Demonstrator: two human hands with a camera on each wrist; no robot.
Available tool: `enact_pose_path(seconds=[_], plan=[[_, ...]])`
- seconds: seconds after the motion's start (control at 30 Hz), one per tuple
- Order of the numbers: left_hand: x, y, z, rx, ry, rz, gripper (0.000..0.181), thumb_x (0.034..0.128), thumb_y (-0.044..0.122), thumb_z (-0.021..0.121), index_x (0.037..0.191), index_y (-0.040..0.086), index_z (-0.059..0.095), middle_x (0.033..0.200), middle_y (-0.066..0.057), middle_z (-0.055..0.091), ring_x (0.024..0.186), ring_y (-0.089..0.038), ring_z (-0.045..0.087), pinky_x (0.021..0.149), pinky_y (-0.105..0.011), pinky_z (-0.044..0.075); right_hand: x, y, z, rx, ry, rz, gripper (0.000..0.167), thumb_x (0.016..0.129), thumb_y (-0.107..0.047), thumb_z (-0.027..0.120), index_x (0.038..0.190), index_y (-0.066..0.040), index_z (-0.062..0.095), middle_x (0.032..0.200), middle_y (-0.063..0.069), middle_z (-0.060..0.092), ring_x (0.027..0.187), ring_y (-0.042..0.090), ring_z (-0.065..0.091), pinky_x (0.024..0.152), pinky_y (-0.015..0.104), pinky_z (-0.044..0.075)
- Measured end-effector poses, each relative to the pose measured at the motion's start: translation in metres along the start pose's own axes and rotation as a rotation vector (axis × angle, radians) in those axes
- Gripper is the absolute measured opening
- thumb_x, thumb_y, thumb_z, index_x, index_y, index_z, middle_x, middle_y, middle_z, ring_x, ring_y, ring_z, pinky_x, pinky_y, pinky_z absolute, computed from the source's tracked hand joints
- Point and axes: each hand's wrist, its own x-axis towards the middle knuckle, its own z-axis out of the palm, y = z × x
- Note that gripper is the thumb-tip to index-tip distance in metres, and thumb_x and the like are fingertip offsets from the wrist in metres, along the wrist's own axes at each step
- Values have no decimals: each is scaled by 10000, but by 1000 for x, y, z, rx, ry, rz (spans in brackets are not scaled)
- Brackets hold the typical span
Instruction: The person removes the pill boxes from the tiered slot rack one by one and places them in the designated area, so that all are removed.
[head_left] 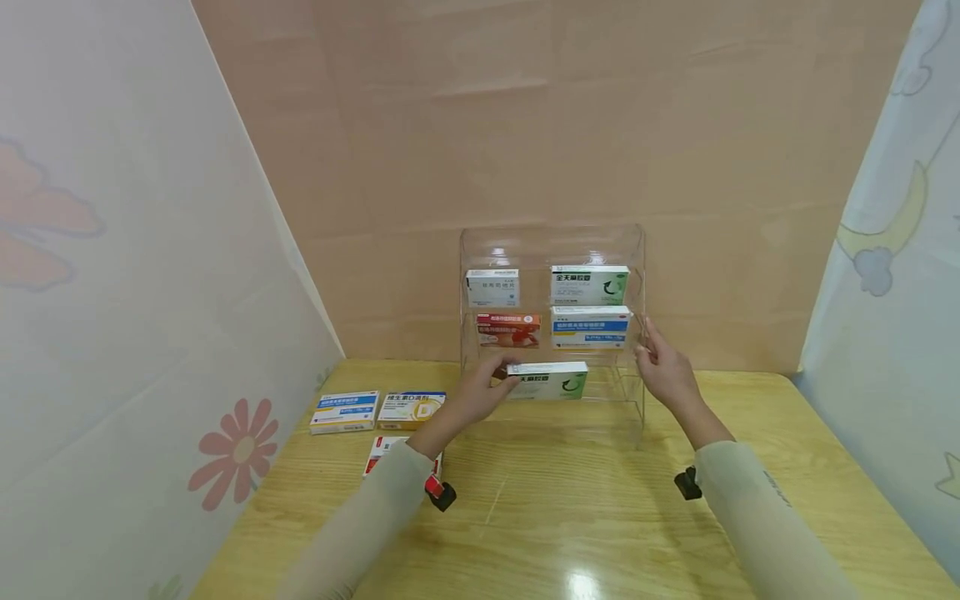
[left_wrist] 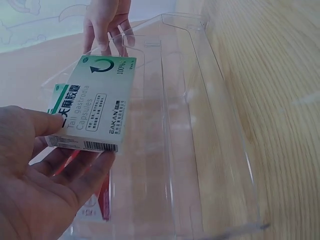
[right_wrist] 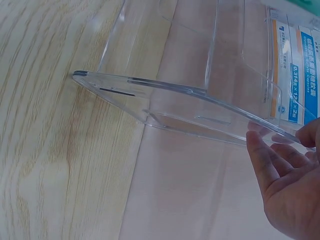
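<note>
A green-and-white medicine box (head_left: 547,382) is gripped by my left hand (head_left: 483,390) at its left end, in front of the lower part of a clear acrylic display rack (head_left: 551,425). In the left wrist view, the thumb lies on the printed face of the box (left_wrist: 100,100) and the fingers pass beneath it. My right hand (head_left: 666,371) pinches the rack's right side edge; in the right wrist view its thumb and fingers meet that side panel (right_wrist: 190,92). Nearest to it on the rack is a blue-and-white medicine box (head_left: 590,327).
Higher on the rack stand another green-and-white box (head_left: 589,286), a pale box (head_left: 492,288) and a red box (head_left: 508,331). On the wooden table at left lie a blue-and-white box (head_left: 344,412), a yellow-and-white box (head_left: 412,409) and a red-and-white box (head_left: 381,452), partly behind my left forearm.
</note>
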Motion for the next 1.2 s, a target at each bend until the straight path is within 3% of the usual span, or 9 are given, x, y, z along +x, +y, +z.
enact_pose_path(seconds=[0.17,0.4,0.53,0.73,0.97,1.2], plan=[[-17,-4,-19,2,-60,-62,358,1043,199,586,1377,75,559,1327,-100,603,1178,-282,593,954,-446,532,1,0,0,-16,2,5,622,1073,-242,413,1626,-115,158,1456,312,440,1214,505,566,949,655,482],[-45,-9,-48,70,-49,-141,294,1023,229,625,1309,167,608,1245,-22,649,1151,-240,616,915,-444,547,2,2,2,-22,5,3,617,1075,-267,392,1628,-128,156,1459,326,428,1198,505,578,940,666,482],[-61,-11,-64,97,-54,-143,272,1013,208,640,1283,173,626,1210,-8,668,1132,-232,625,925,-442,544,2,3,2,-13,5,3,617,1075,-258,390,1628,-130,149,1453,319,436,1197,504,579,924,657,496],[-79,-19,-90,112,-129,-136,238,1017,210,633,1252,177,635,1177,2,674,1114,-219,626,931,-445,538,2,1,1,-13,4,9,619,1076,-262,388,1629,-133,143,1450,304,449,1209,504,570,908,650,503],[-102,-32,-118,9,-200,-213,269,1013,211,639,1268,128,616,1164,-68,663,1070,-250,619,825,-374,599,2,2,2,-1,12,3,617,1069,-246,397,1627,-133,161,1441,284,467,1196,493,582,893,637,507],[-122,-56,-146,-102,-223,-319,295,1012,226,640,1267,88,584,1163,-137,626,1055,-282,614,841,-435,605,2,3,2,-23,5,17,621,1066,-258,384,1630,-150,149,1447,276,468,1202,488,582,675,454,512]])
